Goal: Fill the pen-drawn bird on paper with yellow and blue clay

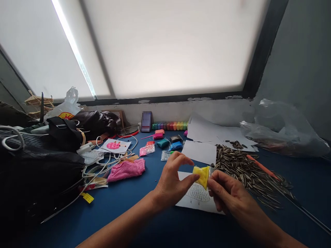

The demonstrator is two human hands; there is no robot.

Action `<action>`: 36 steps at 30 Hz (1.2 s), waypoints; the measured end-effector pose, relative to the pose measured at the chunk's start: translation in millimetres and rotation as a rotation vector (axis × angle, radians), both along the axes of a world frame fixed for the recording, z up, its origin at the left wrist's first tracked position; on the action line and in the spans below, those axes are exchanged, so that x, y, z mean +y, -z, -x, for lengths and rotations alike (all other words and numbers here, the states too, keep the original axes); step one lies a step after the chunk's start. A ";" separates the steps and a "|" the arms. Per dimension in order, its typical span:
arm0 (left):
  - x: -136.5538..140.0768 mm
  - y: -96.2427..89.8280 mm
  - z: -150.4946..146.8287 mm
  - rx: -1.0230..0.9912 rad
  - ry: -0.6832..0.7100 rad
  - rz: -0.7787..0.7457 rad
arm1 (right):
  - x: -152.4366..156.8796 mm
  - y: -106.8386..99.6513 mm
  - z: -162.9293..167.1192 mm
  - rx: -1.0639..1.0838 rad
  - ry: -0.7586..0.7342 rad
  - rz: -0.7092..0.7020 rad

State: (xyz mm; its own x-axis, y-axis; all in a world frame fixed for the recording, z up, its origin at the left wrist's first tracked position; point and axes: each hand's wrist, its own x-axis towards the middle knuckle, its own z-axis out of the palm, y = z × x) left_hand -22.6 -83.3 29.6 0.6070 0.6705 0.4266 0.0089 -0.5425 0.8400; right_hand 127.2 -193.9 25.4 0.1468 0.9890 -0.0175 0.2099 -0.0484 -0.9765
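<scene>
A small clear packet of yellow modelling clay [201,175] is held up over the paper. My right hand [229,193] pinches its right-hand end between thumb and fingers. My left hand [176,175] is at the packet's left side, thumb and forefinger curved apart. The left thumb tip overlaps the yellow clay; whether it presses on it I cannot tell. Below both hands lies a white sheet with a pencil drawing [198,193] of a rounded, scribble-filled body on thin legs. My right hand partly hides this sheet.
Striped sunflower seeds [240,172] are heaped at right, with an orange-handled tool [262,167] across them. Clay packets [176,146], white sheets [200,151] and a phone [146,121] lie beyond. A pink cloth [126,170], white cables and a black bag [38,179] fill the left.
</scene>
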 end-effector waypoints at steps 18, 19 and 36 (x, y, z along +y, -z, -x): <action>-8.8 -1.1 -0.4 0.188 0.279 0.011 | -1.5 4.2 3.4 -0.256 -0.064 -0.113; -10.1 -0.3 -0.6 0.194 0.279 -0.032 | -1.4 4.4 3.9 -0.295 -0.069 -0.131; -16.7 -2.5 -0.8 0.190 0.097 -0.183 | -1.4 -4.2 5.4 -0.433 0.069 -0.092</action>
State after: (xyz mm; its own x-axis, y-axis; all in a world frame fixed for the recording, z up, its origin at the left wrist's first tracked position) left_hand -21.7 -100.0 32.0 0.7456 0.5271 0.4077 0.0973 -0.6914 0.7159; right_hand 121.9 -195.3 29.5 0.1868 0.9712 0.1476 0.5996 0.0063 -0.8003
